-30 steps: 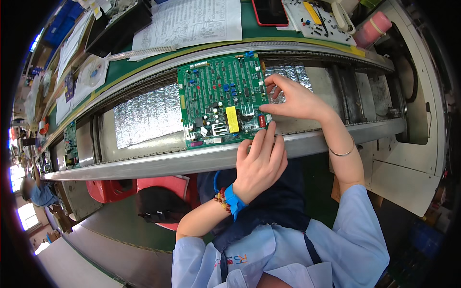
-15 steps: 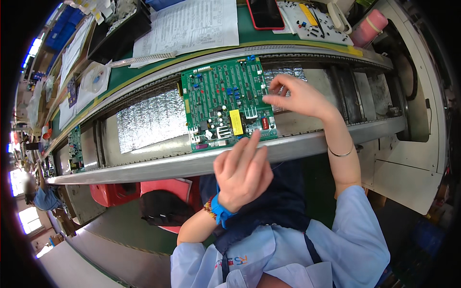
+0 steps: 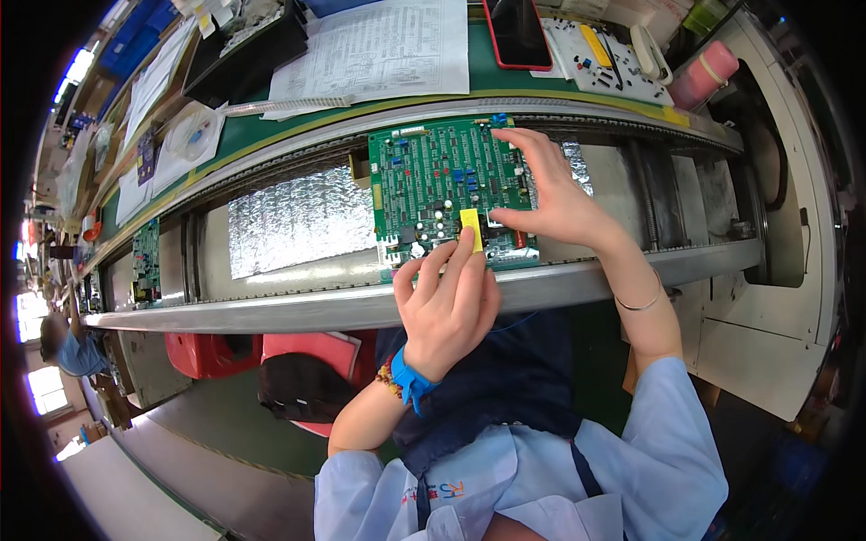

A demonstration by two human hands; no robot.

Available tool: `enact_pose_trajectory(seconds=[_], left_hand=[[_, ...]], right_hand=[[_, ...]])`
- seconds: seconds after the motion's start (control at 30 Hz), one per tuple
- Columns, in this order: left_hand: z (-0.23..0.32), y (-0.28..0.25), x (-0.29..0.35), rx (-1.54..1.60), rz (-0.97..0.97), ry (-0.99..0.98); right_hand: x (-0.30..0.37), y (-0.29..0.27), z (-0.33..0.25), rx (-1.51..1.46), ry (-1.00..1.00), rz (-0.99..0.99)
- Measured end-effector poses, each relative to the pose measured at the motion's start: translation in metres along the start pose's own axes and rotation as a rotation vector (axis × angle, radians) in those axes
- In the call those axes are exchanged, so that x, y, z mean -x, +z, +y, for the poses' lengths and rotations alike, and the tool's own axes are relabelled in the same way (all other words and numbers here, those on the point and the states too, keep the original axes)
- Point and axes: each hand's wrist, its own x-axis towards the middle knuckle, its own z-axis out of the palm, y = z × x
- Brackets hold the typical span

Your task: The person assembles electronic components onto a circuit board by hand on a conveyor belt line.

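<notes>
A green circuit board point(image 3: 419, 167), dense with small components, lies across the two rails of a conveyor in front of me. Near its front edge stands a yellow block-shaped component point(image 3: 471, 218). My left hand point(image 3: 448, 293) reaches over the front rail, fingers stretched, with a fingertip at the yellow component. Over the board's right side my right hand point(image 3: 552, 194) is spread, thumb and fingers wide apart. Its thumb lies over the board near a white part, and its fingertips are by the far right corner. Neither hand grips anything.
The metal front rail point(image 3: 298, 307) runs between me and the board. Silvery foil sheeting point(image 3: 293, 221) lies between the rails. Beyond are printed sheets point(image 3: 379, 54), a red-edged phone point(image 3: 517, 36), a tray of small parts point(image 3: 600, 63) and a pink bottle point(image 3: 705, 72). Another person point(image 3: 79, 352) is far left.
My left hand has moved forward onto the board's front part. My right hand has spread and shifted over the board's right side. The board sits slightly farther right in the picture.
</notes>
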Motion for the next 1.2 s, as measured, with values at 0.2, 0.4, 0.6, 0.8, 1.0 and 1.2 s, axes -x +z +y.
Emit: enact_pose_trajectory(seconds=[0.2,0.4,0.6,0.8,1.0,1.2], left_hand=[[-0.002,-0.004,-0.004,0.047,-0.009,0.021],[-0.036,-0.035,-0.015,0.128,0.066,0.027],[-0.093,-0.048,-0.055,0.332,0.324,-0.093],[-0.121,-0.036,-0.097,0.591,0.456,-0.309],[-0.159,0.002,-0.088,0.575,0.468,-0.36],[-0.164,0.005,-0.081,0.591,0.39,-0.439]], right_hand=[[-0.001,-0.003,-0.001,0.006,0.025,-0.049],[0.006,-0.016,-0.007,-0.064,0.087,0.104],[0.021,-0.02,-0.022,0.152,-0.057,-0.005],[0.015,-0.02,-0.024,0.101,-0.062,-0.017],[-0.005,-0.011,-0.034,0.152,-0.093,-0.092],[-0.018,-0.005,-0.036,0.184,-0.137,-0.093]])
